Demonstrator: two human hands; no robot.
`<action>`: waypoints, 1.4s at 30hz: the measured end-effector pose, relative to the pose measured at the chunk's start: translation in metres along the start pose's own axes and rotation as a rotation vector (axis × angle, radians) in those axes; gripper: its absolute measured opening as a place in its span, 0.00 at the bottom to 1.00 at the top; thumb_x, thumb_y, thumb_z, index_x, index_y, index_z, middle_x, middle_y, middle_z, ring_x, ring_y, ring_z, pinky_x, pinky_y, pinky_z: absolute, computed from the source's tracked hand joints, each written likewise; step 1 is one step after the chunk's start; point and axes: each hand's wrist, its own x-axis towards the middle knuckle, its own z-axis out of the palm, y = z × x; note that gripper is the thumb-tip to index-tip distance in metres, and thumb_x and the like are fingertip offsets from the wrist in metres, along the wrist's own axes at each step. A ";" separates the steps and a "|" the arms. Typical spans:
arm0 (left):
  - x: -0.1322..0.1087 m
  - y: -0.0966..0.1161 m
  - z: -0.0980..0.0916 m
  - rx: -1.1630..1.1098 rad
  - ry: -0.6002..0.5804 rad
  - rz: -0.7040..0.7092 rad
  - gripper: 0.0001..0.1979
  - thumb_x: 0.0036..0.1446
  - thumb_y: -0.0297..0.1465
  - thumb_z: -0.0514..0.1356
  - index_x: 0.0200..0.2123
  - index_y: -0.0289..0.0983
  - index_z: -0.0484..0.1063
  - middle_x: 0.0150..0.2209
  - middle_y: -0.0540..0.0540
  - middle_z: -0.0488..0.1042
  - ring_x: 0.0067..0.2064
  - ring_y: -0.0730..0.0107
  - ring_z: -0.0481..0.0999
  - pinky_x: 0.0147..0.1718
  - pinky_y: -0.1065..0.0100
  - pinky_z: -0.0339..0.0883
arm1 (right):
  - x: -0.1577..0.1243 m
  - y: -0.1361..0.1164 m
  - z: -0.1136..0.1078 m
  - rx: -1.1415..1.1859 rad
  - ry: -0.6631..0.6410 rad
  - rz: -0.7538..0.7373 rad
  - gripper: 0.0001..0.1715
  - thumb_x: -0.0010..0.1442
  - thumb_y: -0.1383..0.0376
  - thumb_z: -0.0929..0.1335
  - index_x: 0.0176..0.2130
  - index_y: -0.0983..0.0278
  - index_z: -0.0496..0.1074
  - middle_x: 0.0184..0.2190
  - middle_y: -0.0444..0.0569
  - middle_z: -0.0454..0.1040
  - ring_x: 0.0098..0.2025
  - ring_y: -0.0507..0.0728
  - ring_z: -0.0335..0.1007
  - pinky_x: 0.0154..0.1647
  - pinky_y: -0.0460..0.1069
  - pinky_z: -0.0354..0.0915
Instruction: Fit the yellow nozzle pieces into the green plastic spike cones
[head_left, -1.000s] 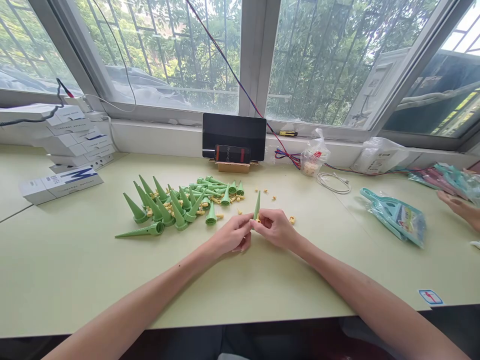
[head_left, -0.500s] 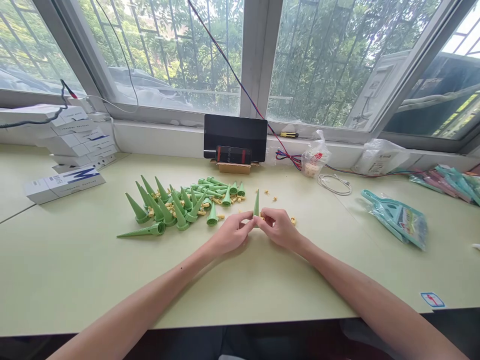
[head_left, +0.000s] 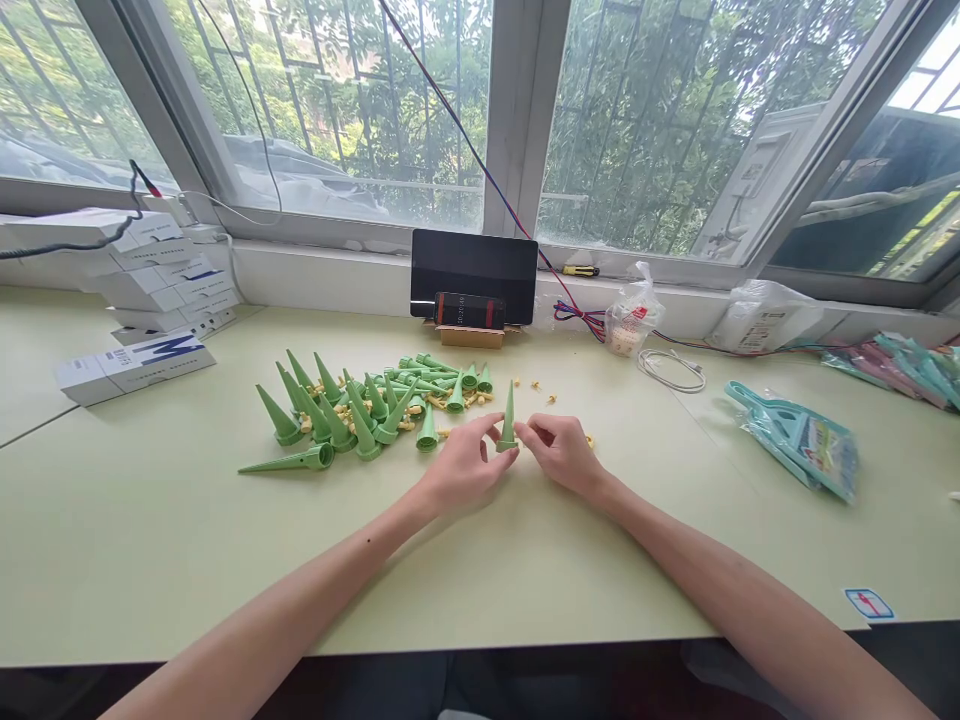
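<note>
Both forearms are stretched in from the bottom edge, wrists kept low over the table (head_left: 420, 580), hands nearly met at centre. One green cone (head_left: 508, 425) is seen upright between them, tip up, to the right of the pile of green cones (head_left: 365, 440). Left hand (head_left: 466, 462) is half open, its thumb and fingers curved about the cone's base; whether the base is firmly gripped or just stood on the table cannot be told. Right hand (head_left: 559, 452) is mostly curled, thumb and forefinger brought close together beside the cone; contact is unclear, and anything pinched there can't be made out. Right hand's inner fingers are hidden by its own back. A yellow piece (head_left: 591, 441) is partly covered behind that hand. Upper arms are cut off by the frame.
</note>
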 end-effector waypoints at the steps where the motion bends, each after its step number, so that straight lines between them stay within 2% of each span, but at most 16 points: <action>1: 0.000 0.000 0.000 0.023 0.012 -0.008 0.26 0.57 0.42 0.59 0.56 0.37 0.66 0.41 0.46 0.73 0.23 0.77 0.64 0.24 0.70 0.60 | 0.001 0.000 0.000 -0.004 0.030 0.022 0.27 0.66 0.54 0.62 0.20 0.63 0.55 0.18 0.39 0.50 0.22 0.49 0.45 0.24 0.47 0.47; 7: -0.002 -0.001 0.000 0.130 0.021 -0.027 0.28 0.57 0.41 0.59 0.59 0.37 0.63 0.40 0.46 0.74 0.26 0.72 0.68 0.28 0.68 0.62 | 0.004 0.001 -0.004 0.000 0.146 0.120 0.29 0.67 0.51 0.61 0.20 0.63 0.62 0.16 0.39 0.51 0.21 0.50 0.47 0.24 0.48 0.49; 13: -0.002 0.001 0.000 0.176 0.007 -0.026 0.29 0.58 0.42 0.57 0.60 0.36 0.63 0.34 0.47 0.73 0.30 0.66 0.71 0.32 0.67 0.63 | 0.004 0.002 -0.003 -0.002 0.151 0.122 0.29 0.67 0.50 0.61 0.20 0.64 0.64 0.15 0.39 0.54 0.20 0.50 0.48 0.24 0.48 0.49; 26: -0.003 0.002 -0.002 0.224 0.032 -0.006 0.27 0.58 0.48 0.57 0.55 0.37 0.68 0.29 0.48 0.73 0.30 0.64 0.72 0.33 0.65 0.62 | 0.004 0.003 -0.003 0.016 0.120 0.104 0.29 0.66 0.50 0.61 0.21 0.64 0.66 0.15 0.39 0.54 0.20 0.50 0.49 0.25 0.48 0.51; 29: -0.001 0.002 -0.004 0.217 0.082 -0.011 0.26 0.59 0.50 0.56 0.52 0.37 0.70 0.29 0.48 0.73 0.31 0.64 0.72 0.33 0.65 0.62 | 0.004 0.003 -0.003 0.015 0.120 0.100 0.29 0.66 0.50 0.61 0.20 0.64 0.66 0.15 0.39 0.54 0.20 0.50 0.49 0.25 0.48 0.51; 32: 0.001 0.002 -0.005 0.232 0.186 0.004 0.20 0.63 0.46 0.54 0.47 0.37 0.72 0.32 0.46 0.74 0.32 0.65 0.72 0.36 0.65 0.63 | 0.004 0.004 -0.003 0.014 0.118 0.104 0.29 0.66 0.50 0.62 0.21 0.64 0.67 0.15 0.39 0.54 0.20 0.50 0.50 0.25 0.47 0.52; 34: 0.002 0.001 -0.006 0.244 0.249 0.031 0.15 0.63 0.40 0.54 0.44 0.37 0.73 0.37 0.45 0.75 0.32 0.66 0.72 0.38 0.64 0.64 | 0.003 0.004 -0.003 0.013 0.110 0.111 0.27 0.66 0.51 0.62 0.23 0.64 0.68 0.15 0.40 0.57 0.20 0.50 0.52 0.25 0.47 0.54; 36: 0.002 0.000 -0.006 0.251 0.279 0.049 0.12 0.63 0.35 0.54 0.44 0.37 0.73 0.43 0.43 0.75 0.33 0.67 0.72 0.41 0.64 0.64 | 0.003 0.003 -0.004 0.022 0.092 0.121 0.24 0.66 0.53 0.62 0.26 0.65 0.70 0.18 0.42 0.65 0.21 0.50 0.56 0.25 0.47 0.56; 39: 0.002 -0.003 -0.006 0.249 0.252 0.044 0.12 0.63 0.31 0.53 0.45 0.37 0.73 0.48 0.43 0.74 0.33 0.67 0.73 0.45 0.62 0.65 | 0.002 0.001 -0.004 0.055 0.052 0.136 0.20 0.66 0.54 0.63 0.32 0.65 0.73 0.27 0.46 0.75 0.20 0.50 0.59 0.25 0.47 0.58; 42: 0.002 -0.007 -0.005 0.257 0.201 0.048 0.13 0.63 0.30 0.51 0.46 0.36 0.74 0.47 0.42 0.74 0.35 0.65 0.74 0.46 0.61 0.66 | 0.002 0.000 -0.004 0.065 0.018 0.138 0.18 0.66 0.54 0.63 0.36 0.64 0.74 0.32 0.48 0.78 0.18 0.49 0.60 0.23 0.47 0.60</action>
